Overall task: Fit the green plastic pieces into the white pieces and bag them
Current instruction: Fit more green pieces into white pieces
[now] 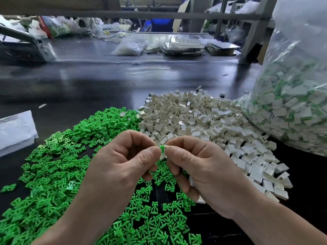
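Most of a small green plastic piece (pixel 161 148) is hidden between the fingertips, and only its edge shows against a small white plastic piece (pixel 163 156); how far the one sits inside the other cannot be made out. Both forearms run out of the bottom of the frame. Pale shapes show under the curled lower fingers of the right hand (pixel 200 167), and whether they are held in the palm or belong to the pile beneath cannot be told.

The two small pieces are held together above the dark glossy table (pixel 88 82), right at the meeting thumbs and forefingers, over the seam between a heap of green fan-ribbed plastic pieces (pixel 58 174) at left and a heap of square white plastic pieces (pixel 203 121) at right.

The left hand (pixel 122 161) pinches the green side with thumb and forefinger, its other fingers curled in. The right hand pinches the white side in the same way.

A large clear plastic bag (pixel 292 96), cut off at the right edge, rests against the white heap and holds white pieces showing green. A flat clear plastic sleeve (pixel 16 131) lies at far left, partly out of frame. Blurred plastic bags (pixel 128 46) sit at the table's far side.
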Available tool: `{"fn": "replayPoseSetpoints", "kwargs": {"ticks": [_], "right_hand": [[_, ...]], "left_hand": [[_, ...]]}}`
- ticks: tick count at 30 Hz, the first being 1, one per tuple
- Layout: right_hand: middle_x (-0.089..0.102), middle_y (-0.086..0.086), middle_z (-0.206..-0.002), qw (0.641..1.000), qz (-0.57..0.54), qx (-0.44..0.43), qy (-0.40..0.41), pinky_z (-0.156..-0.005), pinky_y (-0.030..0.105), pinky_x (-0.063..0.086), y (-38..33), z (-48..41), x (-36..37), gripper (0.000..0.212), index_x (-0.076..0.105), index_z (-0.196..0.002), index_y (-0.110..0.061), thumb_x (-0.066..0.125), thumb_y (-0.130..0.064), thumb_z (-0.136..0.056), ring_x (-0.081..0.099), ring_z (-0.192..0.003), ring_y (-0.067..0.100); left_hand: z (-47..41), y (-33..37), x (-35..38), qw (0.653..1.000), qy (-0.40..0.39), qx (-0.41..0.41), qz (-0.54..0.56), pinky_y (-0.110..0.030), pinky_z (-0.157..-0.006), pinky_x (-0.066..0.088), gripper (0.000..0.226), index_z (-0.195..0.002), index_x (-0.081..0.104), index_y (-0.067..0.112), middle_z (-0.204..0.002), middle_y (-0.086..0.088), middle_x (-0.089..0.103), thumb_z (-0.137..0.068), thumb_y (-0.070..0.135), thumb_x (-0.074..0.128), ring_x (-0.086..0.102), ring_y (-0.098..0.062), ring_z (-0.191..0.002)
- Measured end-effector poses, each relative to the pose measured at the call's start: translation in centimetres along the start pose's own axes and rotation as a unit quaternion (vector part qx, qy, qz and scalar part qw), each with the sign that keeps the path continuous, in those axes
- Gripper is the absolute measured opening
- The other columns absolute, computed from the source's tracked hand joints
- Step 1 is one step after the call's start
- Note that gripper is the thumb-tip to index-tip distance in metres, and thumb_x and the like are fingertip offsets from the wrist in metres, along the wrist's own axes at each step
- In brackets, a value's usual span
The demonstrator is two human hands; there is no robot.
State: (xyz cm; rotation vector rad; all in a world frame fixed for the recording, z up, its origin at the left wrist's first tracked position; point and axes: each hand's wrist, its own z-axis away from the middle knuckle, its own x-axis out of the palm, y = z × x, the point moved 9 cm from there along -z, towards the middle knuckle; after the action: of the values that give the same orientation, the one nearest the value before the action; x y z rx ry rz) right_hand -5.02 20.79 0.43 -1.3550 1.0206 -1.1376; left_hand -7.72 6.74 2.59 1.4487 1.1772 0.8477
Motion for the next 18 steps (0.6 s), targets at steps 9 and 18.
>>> {"fn": "replayPoseSetpoints", "kwargs": {"ticks": [9, 18], "right_hand": [[0.059, 0.001, -0.07, 1.0, -0.016, 0.014, -0.016, -0.036, 0.018, 0.035, 0.2, 0.0, 0.3, 0.016, 0.071, -0.09, -0.017, 0.065, -0.032, -0.092, 0.049, -0.044, 0.011], [0.056, 0.0, -0.061, 0.994, -0.082, 0.05, -0.047, -0.033, 0.015, 0.033, 0.3, 0.4, 1.2, 0.038, 0.064, -0.105, 0.001, 0.066, -0.033, -0.088, 0.046, -0.039, 0.007]], "left_hand": [[-0.1, -1.4, 1.5, 0.977, -0.082, -0.081, 0.18, -0.027, -0.051, 0.05, 0.029, -0.099, 0.072, 0.012, -0.072, -0.012, 0.064, -0.079, 0.033, 0.075, 0.061, -0.021, -0.061], [0.9, -1.5, 4.7, 0.892, -0.193, -0.167, 0.373, -0.027, -0.047, 0.056, 0.037, -0.108, 0.071, 0.008, -0.07, -0.014, 0.069, -0.078, 0.028, 0.08, 0.068, -0.02, -0.056]]}}
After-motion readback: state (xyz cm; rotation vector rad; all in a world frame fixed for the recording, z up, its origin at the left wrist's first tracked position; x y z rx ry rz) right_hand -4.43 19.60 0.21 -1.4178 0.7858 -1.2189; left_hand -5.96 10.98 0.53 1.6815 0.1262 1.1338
